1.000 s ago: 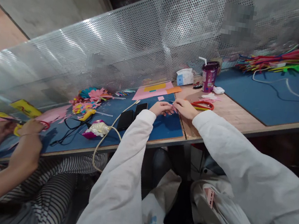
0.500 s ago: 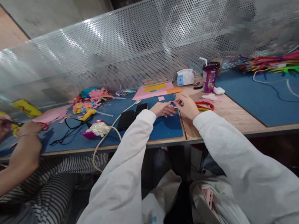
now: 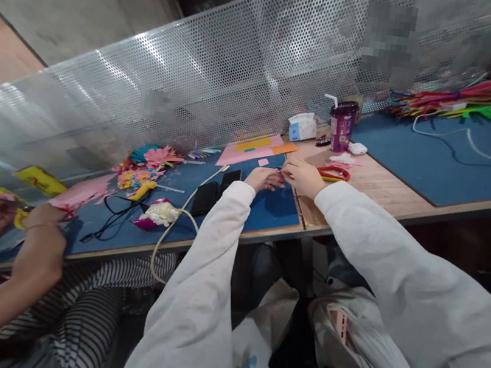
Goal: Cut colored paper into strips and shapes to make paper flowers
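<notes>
My left hand (image 3: pixel 265 179) and my right hand (image 3: pixel 304 177) meet over the right end of a blue mat (image 3: pixel 264 211). Their fingertips come together around something too small and covered to make out. The left fingers are bent, with thumb and forefinger toward the right hand; the right fingers are pinched. Just behind my left hand lies a small pink paper square (image 3: pixel 263 162). Orange-handled scissors (image 3: pixel 335 173) rest on the wooden tabletop right beside my right hand.
Behind the hands lies a pink sheet (image 3: pixel 231 156) with yellow and orange paper. Two black phones (image 3: pixel 205 198) and a white cable (image 3: pixel 175 223) are left. A purple cup (image 3: pixel 341 127) and tissue pack (image 3: pixel 302 127) stand behind. Another person's hands (image 3: pixel 43 224) work with scissors and paper at far left.
My right hand's fingers have closed in against my left fingertips, and a pink bit seen there before is now hidden. At far left, the other person's hands shifted slightly.
</notes>
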{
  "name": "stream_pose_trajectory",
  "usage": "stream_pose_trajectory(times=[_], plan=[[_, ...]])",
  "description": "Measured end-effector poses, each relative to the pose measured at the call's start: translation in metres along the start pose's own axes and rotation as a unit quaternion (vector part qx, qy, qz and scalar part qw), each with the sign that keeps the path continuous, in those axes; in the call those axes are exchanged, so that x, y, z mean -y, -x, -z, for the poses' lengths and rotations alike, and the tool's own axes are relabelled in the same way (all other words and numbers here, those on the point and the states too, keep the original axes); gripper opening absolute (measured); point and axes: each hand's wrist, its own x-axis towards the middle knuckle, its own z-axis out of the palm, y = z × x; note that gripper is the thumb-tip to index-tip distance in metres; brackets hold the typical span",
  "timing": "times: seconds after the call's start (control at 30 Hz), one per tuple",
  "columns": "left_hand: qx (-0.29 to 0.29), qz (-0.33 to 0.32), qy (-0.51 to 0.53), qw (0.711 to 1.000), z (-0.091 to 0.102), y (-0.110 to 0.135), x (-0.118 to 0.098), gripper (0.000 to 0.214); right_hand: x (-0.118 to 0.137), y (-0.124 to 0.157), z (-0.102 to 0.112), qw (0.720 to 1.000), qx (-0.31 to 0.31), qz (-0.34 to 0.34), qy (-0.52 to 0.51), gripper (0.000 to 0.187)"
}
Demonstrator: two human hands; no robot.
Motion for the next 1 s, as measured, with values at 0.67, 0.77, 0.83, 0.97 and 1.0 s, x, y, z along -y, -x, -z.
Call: stream_pose_trajectory(times=[0.67, 0.77, 0.83, 0.97, 1.0], plan=[[-0.035, -0.063, -0.007, 0.997, -0.0012, 0.0034, -0.0029, 0.018, 0.0072, 0.0015, 0.0052, 0.999, -0.011, -0.014, 0.033, 0.018], [-0.039, -0.063, -0.003, 0.997, -0.0020, 0.0034, -0.0035, 0.017, 0.0077, 0.0012, 0.0049, 0.999, -0.008, -0.013, 0.041, 0.018], [-0.045, -0.060, 0.000, 0.997, -0.0027, 0.0038, -0.0040, 0.016, 0.0081, 0.0008, 0.0048, 0.999, -0.010, -0.010, 0.045, 0.020], [-0.044, -0.055, -0.011, 0.997, -0.0034, 0.0044, -0.0046, 0.016, 0.0088, 0.0003, 0.0049, 0.999, -0.017, -0.013, 0.045, 0.023], [-0.042, -0.056, -0.015, 0.997, -0.0033, 0.0043, -0.0044, 0.017, 0.0090, 0.0002, 0.0049, 0.999, -0.017, -0.018, 0.043, 0.023]])
